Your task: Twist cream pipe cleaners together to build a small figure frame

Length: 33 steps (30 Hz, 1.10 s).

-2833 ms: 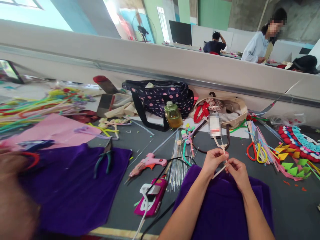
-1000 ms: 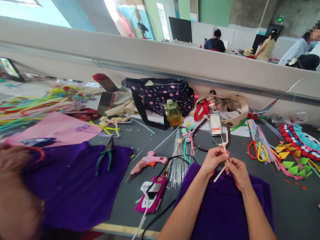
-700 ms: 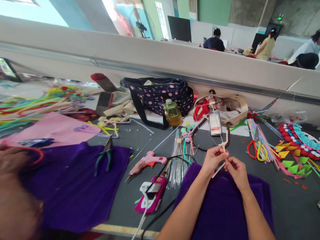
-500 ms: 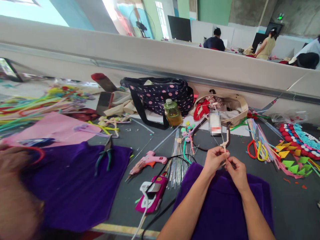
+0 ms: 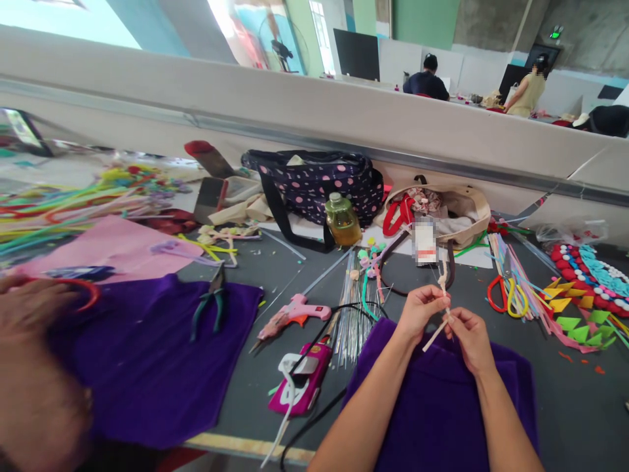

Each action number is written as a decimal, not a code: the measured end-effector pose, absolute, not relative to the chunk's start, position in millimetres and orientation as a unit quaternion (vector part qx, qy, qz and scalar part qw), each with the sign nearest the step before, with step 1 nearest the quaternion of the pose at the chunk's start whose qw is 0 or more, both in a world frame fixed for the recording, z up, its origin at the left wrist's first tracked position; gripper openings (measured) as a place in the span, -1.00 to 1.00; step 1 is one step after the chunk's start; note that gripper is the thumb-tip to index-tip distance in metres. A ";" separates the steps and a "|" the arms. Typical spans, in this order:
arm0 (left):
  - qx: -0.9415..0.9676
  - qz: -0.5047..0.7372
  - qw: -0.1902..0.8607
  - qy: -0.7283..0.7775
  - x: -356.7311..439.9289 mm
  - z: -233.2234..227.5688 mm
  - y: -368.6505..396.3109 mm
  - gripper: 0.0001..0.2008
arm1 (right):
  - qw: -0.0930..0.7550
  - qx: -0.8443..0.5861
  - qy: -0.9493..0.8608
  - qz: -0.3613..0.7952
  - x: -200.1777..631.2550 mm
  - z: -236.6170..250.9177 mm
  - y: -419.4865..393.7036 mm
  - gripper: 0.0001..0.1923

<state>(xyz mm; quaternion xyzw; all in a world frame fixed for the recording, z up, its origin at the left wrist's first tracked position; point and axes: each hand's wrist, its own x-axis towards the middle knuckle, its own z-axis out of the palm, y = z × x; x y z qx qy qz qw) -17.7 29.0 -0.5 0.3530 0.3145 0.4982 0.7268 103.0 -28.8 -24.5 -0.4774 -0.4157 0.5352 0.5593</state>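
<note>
Both hands pinch a pale pipe cleaner [image 5: 441,308] between them above the purple cloth [image 5: 442,406], left hand [image 5: 420,313] gripping its middle, right hand [image 5: 469,335] closed beside it.

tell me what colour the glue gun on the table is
Pink, with an orange trigger: the glue gun shows clearly in the head view.

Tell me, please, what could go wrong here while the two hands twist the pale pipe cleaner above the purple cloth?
1. The left hand and right hand pinch the thin pale pipe cleaner close together; its loose end could poke a finger.
2. The pink glue gun lies near, and its black cord runs beside the left forearm, so an elbow might drag it.
</note>
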 end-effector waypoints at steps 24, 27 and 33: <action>0.346 0.494 0.735 0.309 -22.8 -5.8 33.1 -0.73 | 0.574 -0.407 -0.307 0.641 106.4 -21.2 -25.2 -0.77; 0.358 0.502 0.723 0.311 -22.6 -4.5 32.9 -0.74 | 0.545 -0.399 -0.326 0.662 105.4 -20.8 -26.7 -0.74; 0.376 0.494 0.714 0.323 -22.9 -0.2 31.7 -0.71 | 0.520 -0.411 -0.326 0.674 106.0 -25.1 -26.9 -0.71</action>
